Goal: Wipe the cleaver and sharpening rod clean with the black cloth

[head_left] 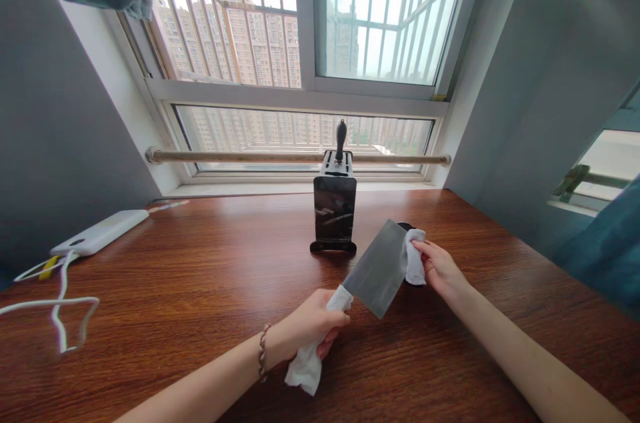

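Observation:
My left hand (313, 326) is closed round the handle of a cleaver, with a white tissue (306, 370) wrapped about the grip. The cleaver's broad grey blade (380, 270) points up and to the right over the table. In my right hand (443, 266) a folded white cloth (415, 260) is pinched at the blade's far right edge; whether it touches the steel I cannot tell. Partly hidden behind the cloth and blade is a dark round object (406, 226). A black knife block (335, 210) stands beyond the blade, one black-handled tool (341, 138) upright in its top.
The brown wooden table (225, 256) reaches to the window sill. At the left lies a white power strip (100, 233) with a looping white cable (61, 316). A horizontal rail (250, 157) runs across the window behind the knife block. Blue fabric (607, 250) hangs at the right.

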Demonstrator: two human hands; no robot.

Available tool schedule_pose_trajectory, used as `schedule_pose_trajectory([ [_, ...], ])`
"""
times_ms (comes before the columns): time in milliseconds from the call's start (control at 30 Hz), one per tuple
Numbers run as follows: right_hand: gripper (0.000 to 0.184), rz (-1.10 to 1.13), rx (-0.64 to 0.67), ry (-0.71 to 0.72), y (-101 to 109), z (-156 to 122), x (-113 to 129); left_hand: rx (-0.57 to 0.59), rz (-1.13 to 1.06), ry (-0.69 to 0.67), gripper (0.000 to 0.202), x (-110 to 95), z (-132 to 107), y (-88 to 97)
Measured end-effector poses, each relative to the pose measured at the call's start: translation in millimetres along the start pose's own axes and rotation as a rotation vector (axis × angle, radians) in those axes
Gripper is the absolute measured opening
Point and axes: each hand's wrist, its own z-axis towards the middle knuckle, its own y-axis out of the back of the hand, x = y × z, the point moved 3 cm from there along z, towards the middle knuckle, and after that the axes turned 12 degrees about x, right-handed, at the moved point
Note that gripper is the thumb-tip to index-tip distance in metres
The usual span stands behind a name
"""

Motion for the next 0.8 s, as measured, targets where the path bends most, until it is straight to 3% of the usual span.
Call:
schedule_pose_trajectory([
  [233,0.018,-0.016,-0.076,0.089,8.1,5.4,13.4,0.019,0.032,0.005,0.009,-2.6,-1.9,-2.0],
  [500,0.013,-0.025,-0.132,0.09,22.6,12.4,31.5,-0.01,0.28,0.037,0.009,-9.3,-4.7,-7.2],
  [567,0.012,-0.035,-0.073,0.086,20.8,11.5,39.1,-0.075,0.559,-0.039,0.009,-20.2,-11.0,0.7],
  [700,0.024,-0.113,0.094,0.004,10.3,4.6,51.9,-0.357,1.493,-0.271,0.007,-61.6,-41.1,20.2],
  [800,0.034,-0.199,0.193,-0.127,-3.7,-6.9,53.9,-0.478,2.058,-0.32,0.014,-88.0,-66.4,26.4],
])
